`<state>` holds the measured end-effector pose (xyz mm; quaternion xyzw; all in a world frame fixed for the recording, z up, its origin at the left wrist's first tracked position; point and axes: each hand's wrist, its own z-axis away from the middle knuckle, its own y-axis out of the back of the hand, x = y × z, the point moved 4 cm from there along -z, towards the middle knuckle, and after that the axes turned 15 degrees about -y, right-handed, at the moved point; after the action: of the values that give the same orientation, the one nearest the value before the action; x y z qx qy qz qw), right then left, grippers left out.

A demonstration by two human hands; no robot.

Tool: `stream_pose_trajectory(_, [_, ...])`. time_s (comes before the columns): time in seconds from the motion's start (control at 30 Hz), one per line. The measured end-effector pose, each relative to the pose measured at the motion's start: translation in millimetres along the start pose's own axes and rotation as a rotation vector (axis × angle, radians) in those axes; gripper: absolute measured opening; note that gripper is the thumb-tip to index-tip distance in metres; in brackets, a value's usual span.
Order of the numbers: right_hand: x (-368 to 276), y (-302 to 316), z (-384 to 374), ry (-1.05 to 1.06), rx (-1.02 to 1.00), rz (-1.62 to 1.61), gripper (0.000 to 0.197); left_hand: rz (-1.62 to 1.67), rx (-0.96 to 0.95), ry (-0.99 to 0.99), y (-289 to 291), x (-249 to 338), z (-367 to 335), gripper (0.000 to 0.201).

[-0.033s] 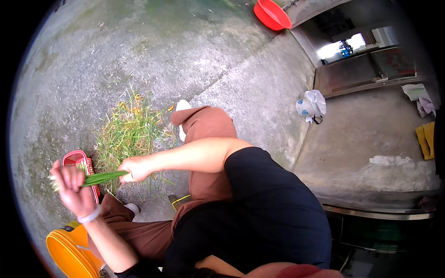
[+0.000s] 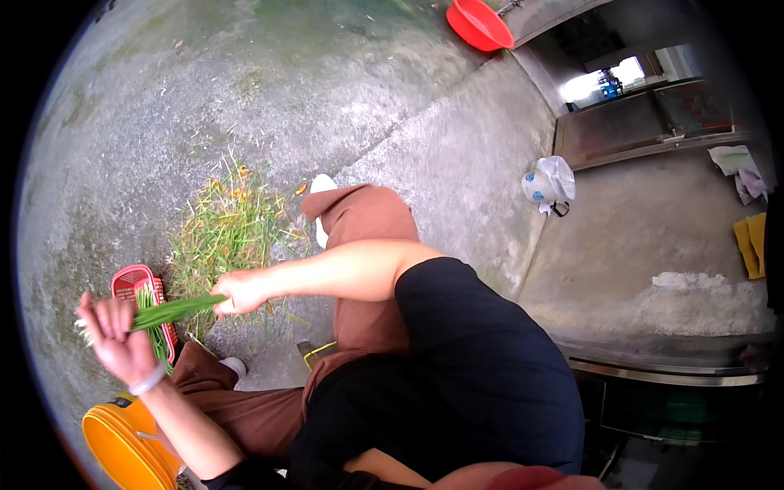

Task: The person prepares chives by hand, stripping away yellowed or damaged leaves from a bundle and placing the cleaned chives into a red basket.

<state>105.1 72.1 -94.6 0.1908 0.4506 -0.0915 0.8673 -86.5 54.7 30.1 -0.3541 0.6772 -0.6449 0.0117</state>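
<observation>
A bunch of chives (image 2: 175,311), long green leaves with pale root ends, stretches between my two hands. My right hand (image 2: 237,292) is closed around its green end. At the pale end, the fingers of my left hand (image 2: 118,335) curl round the bunch; a white band is on that wrist. Just below and behind the bunch stands a red plastic basket (image 2: 131,273) with more chives (image 2: 155,336) in it. Beyond my right hand lies a loose heap of green and yellowed trimmings (image 2: 224,229) on the concrete floor.
A yellow bucket (image 2: 114,445) stands at the lower left near my knee. Far off are a red basin (image 2: 480,26) and, by the wall, a white plastic bag (image 2: 551,184). Yellow and pale cloths (image 2: 750,245) hang at the right. My legs in brown trousers flank the work area.
My left hand has shifted slightly left along with the pale end of the chives, uncovering more of the chives in the basket. My right hand has barely moved.
</observation>
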Motion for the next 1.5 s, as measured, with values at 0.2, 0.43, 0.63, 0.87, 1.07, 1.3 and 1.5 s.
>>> stream_pose_trajectory(0.2, [37, 36, -5, -0.163, 0.242, 0.088, 0.026, 0.128, 0.160, -0.237, 57, 77, -32, 0.017])
stream_pose_trajectory(0.43, [-20, 86, 59, 0.030, 0.313, 0.227, 0.035, -0.143, 0.277, -0.182, 59, 40, -36, 0.030])
stream_pose_trajectory(0.63, [-77, 90, 75, 0.350, 0.349, 0.041, 0.092, -0.418, -0.011, 0.069, -8, -56, 12, 0.029])
stream_pose_trajectory(0.87, [-52, 16, 42, -0.007, -0.167, -0.510, 0.018, -0.217, 0.062, 0.026, -23, -66, 24, 0.031])
stream_pose_trajectory(1.07, [-46, 23, 24, -0.082, -0.339, -0.560, 0.020, 0.029, 0.265, 0.240, -8, -68, 24, 0.036])
stream_pose_trajectory(1.3, [-69, 39, 18, -0.010, -0.197, -0.413, 0.027, 0.204, 0.175, 0.250, 7, -59, 6, 0.033])
stream_pose_trajectory(1.5, [-74, 82, 26, -0.005, 0.012, -0.665, 0.021, 0.457, 0.142, -0.097, 15, 20, -23, 0.043])
